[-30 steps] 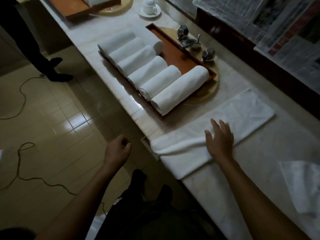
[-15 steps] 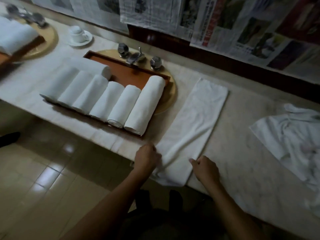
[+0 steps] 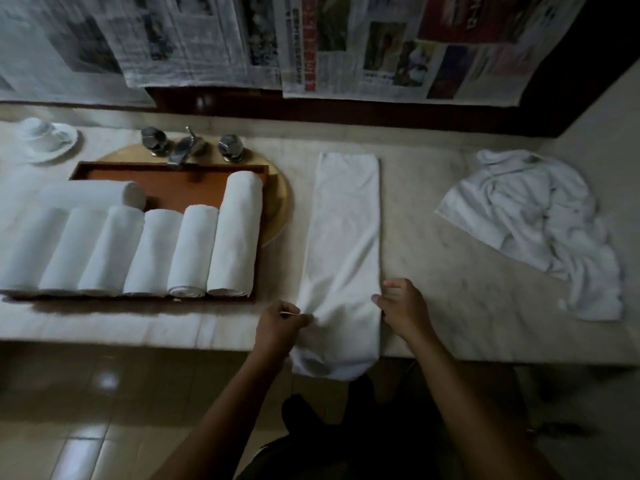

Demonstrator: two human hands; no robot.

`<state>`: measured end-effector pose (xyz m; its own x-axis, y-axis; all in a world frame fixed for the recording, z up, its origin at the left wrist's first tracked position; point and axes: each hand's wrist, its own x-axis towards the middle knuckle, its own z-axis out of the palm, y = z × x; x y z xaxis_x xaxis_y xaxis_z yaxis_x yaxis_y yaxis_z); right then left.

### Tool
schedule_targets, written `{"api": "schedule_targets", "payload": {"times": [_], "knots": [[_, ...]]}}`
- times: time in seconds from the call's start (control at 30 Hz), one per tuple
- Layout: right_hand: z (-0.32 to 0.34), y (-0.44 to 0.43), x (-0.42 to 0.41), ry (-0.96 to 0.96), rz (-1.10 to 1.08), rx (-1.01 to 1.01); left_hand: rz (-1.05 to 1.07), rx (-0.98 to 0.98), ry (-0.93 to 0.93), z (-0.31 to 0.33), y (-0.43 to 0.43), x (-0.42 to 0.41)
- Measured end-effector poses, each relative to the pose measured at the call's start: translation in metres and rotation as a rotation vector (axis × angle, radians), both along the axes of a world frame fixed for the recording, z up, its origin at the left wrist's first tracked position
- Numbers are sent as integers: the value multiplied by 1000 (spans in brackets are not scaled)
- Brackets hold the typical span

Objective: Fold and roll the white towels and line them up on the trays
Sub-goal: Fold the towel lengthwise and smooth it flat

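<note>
A white towel folded into a long strip lies on the marble counter, its near end hanging over the front edge. My left hand pinches the strip's left edge near the counter's front. My right hand grips its right edge at the same height. To the left, an orange-brown tray holds several rolled white towels side by side, with one more roll lying across behind them.
A crumpled pile of white towels lies at the right on the counter. Tap fittings stand behind the tray over a round basin. A cup on a saucer sits far left. Newspapers cover the wall behind.
The view swung to face the counter squarely. My left hand came up from below the counter to the towel's left edge, and my right hand moved from flat on top to its right edge.
</note>
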<state>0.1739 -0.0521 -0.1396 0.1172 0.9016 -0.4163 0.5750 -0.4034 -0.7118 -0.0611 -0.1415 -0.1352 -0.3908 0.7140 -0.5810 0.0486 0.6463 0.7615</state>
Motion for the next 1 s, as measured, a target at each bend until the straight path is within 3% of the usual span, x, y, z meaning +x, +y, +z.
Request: {"api": "schedule_targets", "payload": {"times": [0.07,0.23,0.53,0.63,0.73,0.83,0.9,1.0], "knots": [[5,2,4,-5,-31,27,5,26,-57,1,3,-1],[-6,-5,12,-63,-3,-72,-235,-10,273,-1,-4,2],[-4,-13,9,-105,-51,10,-198,-16,202,-1,-1,1],[-2,-16,9,-91,-47,1,-278,3,311,-4,-5,1],[-4,-19,4,-198,5,62,-365,27,415,-7,-7,3],[-6,-19,-7,-291,203,279,-472,181,609,-11,-3,4],[-14,-13,-15,-375,472,427,-694,314,770,-18,-1,7],[-22,6,-20,-523,806,391,-949,335,803,-19,3,12]]}}
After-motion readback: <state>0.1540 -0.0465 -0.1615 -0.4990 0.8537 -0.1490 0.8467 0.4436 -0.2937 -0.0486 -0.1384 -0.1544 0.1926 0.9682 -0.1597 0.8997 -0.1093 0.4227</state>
